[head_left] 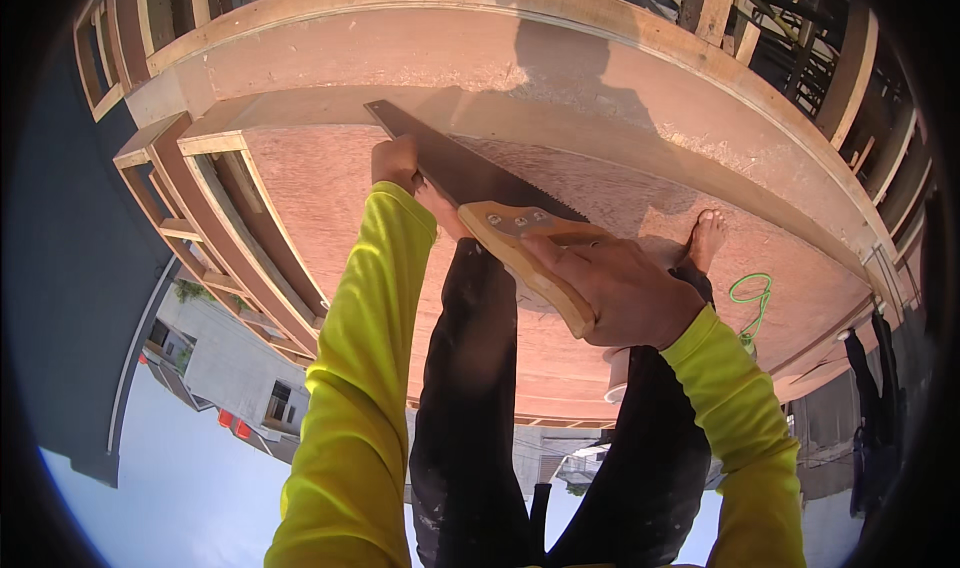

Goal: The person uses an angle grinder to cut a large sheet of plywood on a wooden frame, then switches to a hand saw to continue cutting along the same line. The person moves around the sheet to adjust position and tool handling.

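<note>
A handsaw [478, 173] lies slantwise in front of me, its toothed edge on the far side and its tip up to the left. My right hand [630, 293] is wrapped round its wooden handle [520, 253]. Toward the tip, my left hand [397, 161] is closed at the blade's near edge; its fingertips are mostly hidden. Beneath the saw is a reddish plywood surface [310, 183]. One bare foot [708, 238] stands on it to the right, and part of my other foot [440, 210] shows beside the left hand.
A raised wooden ledge [370, 48] curves across the far side. Open timber framing [215, 223] stands at the left. A looped green cord [757, 303] lies right of my legs. Beyond, dark-clothed legs of what seems another person [880, 388] show at the right edge.
</note>
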{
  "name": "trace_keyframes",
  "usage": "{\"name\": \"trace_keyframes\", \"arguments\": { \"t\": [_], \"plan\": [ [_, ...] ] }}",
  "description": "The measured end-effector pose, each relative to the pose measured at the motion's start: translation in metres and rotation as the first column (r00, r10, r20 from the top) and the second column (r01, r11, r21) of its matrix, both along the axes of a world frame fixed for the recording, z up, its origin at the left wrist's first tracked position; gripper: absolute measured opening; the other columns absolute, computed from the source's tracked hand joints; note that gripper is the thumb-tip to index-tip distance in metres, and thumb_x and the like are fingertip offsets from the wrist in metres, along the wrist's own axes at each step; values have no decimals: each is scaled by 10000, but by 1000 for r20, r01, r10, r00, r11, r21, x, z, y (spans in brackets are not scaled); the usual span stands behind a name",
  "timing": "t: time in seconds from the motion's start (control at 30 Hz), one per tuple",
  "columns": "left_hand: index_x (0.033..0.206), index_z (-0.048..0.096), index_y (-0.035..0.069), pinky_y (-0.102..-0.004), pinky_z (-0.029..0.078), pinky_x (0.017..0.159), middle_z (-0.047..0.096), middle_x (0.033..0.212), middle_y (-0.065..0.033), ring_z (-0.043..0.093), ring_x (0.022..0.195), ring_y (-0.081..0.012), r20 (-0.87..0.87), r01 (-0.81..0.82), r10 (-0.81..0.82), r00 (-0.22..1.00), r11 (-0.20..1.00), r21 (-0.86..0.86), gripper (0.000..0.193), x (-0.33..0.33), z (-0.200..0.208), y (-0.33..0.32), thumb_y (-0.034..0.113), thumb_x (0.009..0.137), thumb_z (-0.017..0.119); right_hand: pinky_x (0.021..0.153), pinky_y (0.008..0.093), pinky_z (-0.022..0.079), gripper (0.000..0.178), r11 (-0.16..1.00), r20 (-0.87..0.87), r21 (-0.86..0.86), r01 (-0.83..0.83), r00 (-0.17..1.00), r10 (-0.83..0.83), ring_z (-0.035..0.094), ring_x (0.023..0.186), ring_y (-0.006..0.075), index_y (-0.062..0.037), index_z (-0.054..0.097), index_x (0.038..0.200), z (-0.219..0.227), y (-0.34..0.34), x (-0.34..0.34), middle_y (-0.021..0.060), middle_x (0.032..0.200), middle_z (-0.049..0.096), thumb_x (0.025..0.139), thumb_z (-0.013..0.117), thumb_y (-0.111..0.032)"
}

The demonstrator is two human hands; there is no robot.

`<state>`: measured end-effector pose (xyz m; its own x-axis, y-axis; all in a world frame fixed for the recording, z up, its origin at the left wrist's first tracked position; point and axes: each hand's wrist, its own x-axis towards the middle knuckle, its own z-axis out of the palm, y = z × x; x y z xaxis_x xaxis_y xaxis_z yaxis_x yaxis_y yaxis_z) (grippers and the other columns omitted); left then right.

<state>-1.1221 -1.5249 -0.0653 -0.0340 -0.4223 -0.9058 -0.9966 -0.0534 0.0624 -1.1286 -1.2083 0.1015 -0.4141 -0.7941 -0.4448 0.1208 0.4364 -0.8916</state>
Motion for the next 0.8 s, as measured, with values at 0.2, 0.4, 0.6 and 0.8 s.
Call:
{"name": "trace_keyframes", "arguments": {
  "t": [0.2,0.4,0.6,0.8],
  "plan": [
    [872,631,-24,-297,462,478,629,751,-77,578,549,-170,-76,13,-11,997,1000,24,163,15,17,0,114,880,544,883,487,555,882,995,56,-70,69,996,-65,691,995,376,-23,369,1530,24,11,25,164,1048,702,755,776,-127],
    [837,624,-30,-313,359,420,593,710,-76,530,527,-176,-34,14,-13,999,1000,15,159,13,27,11,111,838,551,904,478,539,1003,999,7,-22,23,1000,-23,678,1024,395,-45,360,1543,24,13,13,197,1113,685,660,831,-116],
    [920,628,-47,-304,452,468,632,784,-99,601,597,-188,-9,24,-24,1000,999,27,169,20,23,3,90,869,543,946,471,528,994,996,52,27,-86,995,84,664,1093,395,-35,334,1554,28,14,20,203,1159,682,684,806,-124],
    [913,622,-41,-314,509,476,644,782,-98,610,556,-198,-74,-42,42,996,999,6,144,14,2,-5,77,878,545,967,463,539,919,1000,-48,4,-29,998,29,684,1060,358,-18,372,1534,13,11,32,188,1125,690,719,786,-119]
  ]
}}
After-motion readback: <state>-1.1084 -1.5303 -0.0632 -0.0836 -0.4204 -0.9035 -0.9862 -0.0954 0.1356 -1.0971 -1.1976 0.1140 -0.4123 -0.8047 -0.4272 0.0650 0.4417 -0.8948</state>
